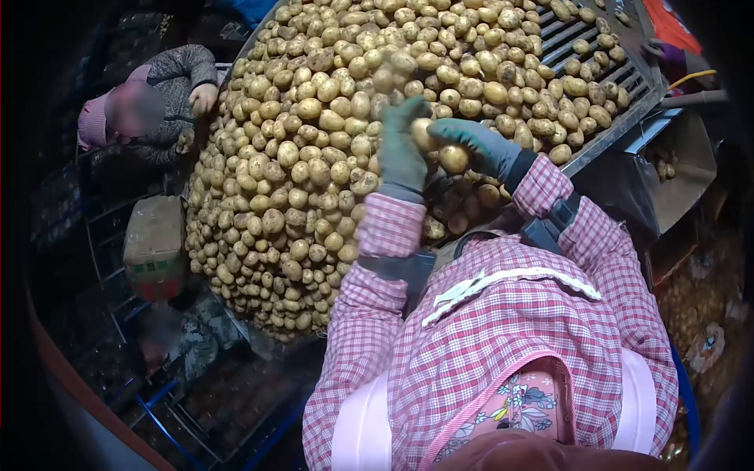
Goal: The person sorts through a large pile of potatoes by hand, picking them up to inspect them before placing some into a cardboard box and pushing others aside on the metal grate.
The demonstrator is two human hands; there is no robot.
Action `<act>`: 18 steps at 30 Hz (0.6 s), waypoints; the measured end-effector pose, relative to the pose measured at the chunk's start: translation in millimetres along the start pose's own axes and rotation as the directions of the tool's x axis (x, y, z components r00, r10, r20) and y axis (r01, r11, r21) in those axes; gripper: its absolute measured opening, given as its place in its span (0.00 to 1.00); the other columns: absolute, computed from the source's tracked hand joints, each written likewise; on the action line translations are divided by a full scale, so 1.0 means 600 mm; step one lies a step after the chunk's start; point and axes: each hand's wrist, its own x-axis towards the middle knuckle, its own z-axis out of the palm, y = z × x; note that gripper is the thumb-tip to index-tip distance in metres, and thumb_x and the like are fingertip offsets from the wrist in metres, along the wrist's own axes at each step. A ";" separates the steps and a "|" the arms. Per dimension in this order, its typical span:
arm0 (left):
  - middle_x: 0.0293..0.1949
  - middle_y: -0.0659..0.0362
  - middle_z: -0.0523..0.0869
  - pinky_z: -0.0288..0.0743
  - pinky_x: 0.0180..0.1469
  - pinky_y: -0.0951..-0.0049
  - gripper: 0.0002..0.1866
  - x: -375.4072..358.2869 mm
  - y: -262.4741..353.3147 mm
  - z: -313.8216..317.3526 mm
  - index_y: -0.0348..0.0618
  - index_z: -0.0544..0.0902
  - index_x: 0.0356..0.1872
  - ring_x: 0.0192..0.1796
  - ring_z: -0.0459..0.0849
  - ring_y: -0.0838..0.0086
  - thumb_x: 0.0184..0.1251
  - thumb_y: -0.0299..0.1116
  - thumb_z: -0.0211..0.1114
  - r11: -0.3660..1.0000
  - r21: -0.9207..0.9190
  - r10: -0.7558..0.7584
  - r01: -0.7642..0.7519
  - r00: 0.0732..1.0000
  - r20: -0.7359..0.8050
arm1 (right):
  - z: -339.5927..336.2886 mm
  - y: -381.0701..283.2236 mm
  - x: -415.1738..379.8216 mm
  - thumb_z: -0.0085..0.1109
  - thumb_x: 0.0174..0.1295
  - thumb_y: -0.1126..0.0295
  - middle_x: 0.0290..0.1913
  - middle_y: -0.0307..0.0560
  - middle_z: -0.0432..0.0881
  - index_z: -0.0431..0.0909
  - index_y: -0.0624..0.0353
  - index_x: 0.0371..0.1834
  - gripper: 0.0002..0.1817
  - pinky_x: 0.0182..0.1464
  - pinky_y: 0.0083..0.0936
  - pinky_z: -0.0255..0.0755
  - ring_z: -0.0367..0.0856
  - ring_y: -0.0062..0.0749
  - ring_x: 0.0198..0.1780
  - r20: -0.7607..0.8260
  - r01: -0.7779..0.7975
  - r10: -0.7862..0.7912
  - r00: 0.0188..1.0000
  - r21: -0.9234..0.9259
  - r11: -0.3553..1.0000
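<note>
My left hand [402, 145], in a grey-green glove, reaches up over the potato heap [290, 169] with its fingers stretched out and slightly blurred. Just beyond its fingertips, a blurred potato [383, 80] appears over the pile. Facing it, my right hand [477, 145] wears the same kind of glove and curls its fingers over a round potato [454, 159]. Another potato [422, 135] sits between the two hands, right at the right fingertips and beside the left palm. Darker, shaded potatoes [459, 206] lie beneath my wrists, close to my apron.
A slatted metal rack [564, 49] supports potatoes at the upper right. An open cardboard box [691, 169] with a few potatoes stands beside it. At left, a person in a dark sleeve [184, 67] works at the heap's edge, above a taped carton [155, 235].
</note>
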 end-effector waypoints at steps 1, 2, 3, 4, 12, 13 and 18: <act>0.59 0.50 0.81 0.84 0.58 0.64 0.25 -0.009 -0.017 0.024 0.41 0.77 0.68 0.58 0.84 0.65 0.81 0.47 0.53 0.994 0.097 0.048 -0.052 0.998 0.036 | -0.005 -0.004 -0.006 0.65 0.72 0.55 0.57 0.39 0.83 0.79 0.65 0.60 0.25 0.60 0.22 0.74 0.79 0.21 0.56 0.005 -0.065 0.066 0.998 -0.123 0.990; 0.60 0.50 0.82 0.83 0.60 0.65 0.28 -0.016 -0.032 0.044 0.40 0.75 0.70 0.58 0.84 0.64 0.82 0.51 0.51 0.976 0.191 0.094 -0.108 0.993 0.077 | -0.009 -0.002 -0.017 0.65 0.72 0.56 0.57 0.40 0.83 0.79 0.65 0.62 0.25 0.61 0.23 0.74 0.79 0.22 0.57 0.024 0.028 -0.025 0.999 -0.138 0.990; 0.64 0.48 0.79 0.81 0.62 0.66 0.25 -0.018 -0.045 0.051 0.40 0.74 0.71 0.61 0.82 0.64 0.82 0.41 0.48 0.971 0.222 0.051 -0.088 0.985 0.165 | -0.019 -0.005 -0.029 0.65 0.72 0.57 0.57 0.40 0.84 0.78 0.65 0.62 0.25 0.61 0.23 0.74 0.80 0.22 0.57 0.006 0.054 -0.053 0.999 -0.145 0.988; 0.68 0.46 0.77 0.80 0.64 0.66 0.23 -0.018 -0.055 0.053 0.40 0.72 0.73 0.64 0.81 0.65 0.82 0.31 0.44 0.964 0.256 0.011 -0.075 0.970 0.242 | -0.032 -0.010 -0.042 0.65 0.72 0.58 0.57 0.40 0.84 0.78 0.65 0.63 0.25 0.61 0.23 0.74 0.80 0.23 0.57 -0.002 0.079 -0.080 0.997 -0.151 0.985; 0.61 0.52 0.84 0.75 0.65 0.69 0.18 -0.005 -0.016 -0.005 0.39 0.81 0.62 0.61 0.81 0.67 0.79 0.37 0.59 0.566 0.703 0.282 -0.430 0.903 0.324 | -0.272 -0.146 -0.307 0.65 0.72 0.59 0.49 0.37 0.83 0.82 0.58 0.61 0.20 0.40 0.12 0.78 0.80 0.15 0.44 -0.523 0.196 -0.588 0.617 -0.621 0.759; 0.59 0.51 0.85 0.77 0.63 0.69 0.17 0.003 0.017 -0.024 0.38 0.82 0.60 0.59 0.83 0.66 0.78 0.35 0.60 0.492 0.743 0.389 -0.453 0.879 0.277 | -0.362 -0.166 -0.363 0.65 0.72 0.58 0.52 0.38 0.84 0.80 0.57 0.65 0.23 0.50 0.16 0.76 0.80 0.18 0.49 -0.558 0.065 -0.589 0.584 -0.692 0.719; 0.55 0.51 0.87 0.79 0.62 0.58 0.16 0.121 0.181 -0.131 0.49 0.86 0.56 0.59 0.84 0.61 0.70 0.36 0.64 -0.151 0.944 0.555 -0.292 0.765 0.326 | -0.642 -0.259 -0.549 0.66 0.71 0.60 0.70 0.46 0.76 0.74 0.58 0.73 0.30 0.71 0.24 0.66 0.73 0.26 0.70 -0.426 -0.391 -0.833 0.353 -0.876 0.282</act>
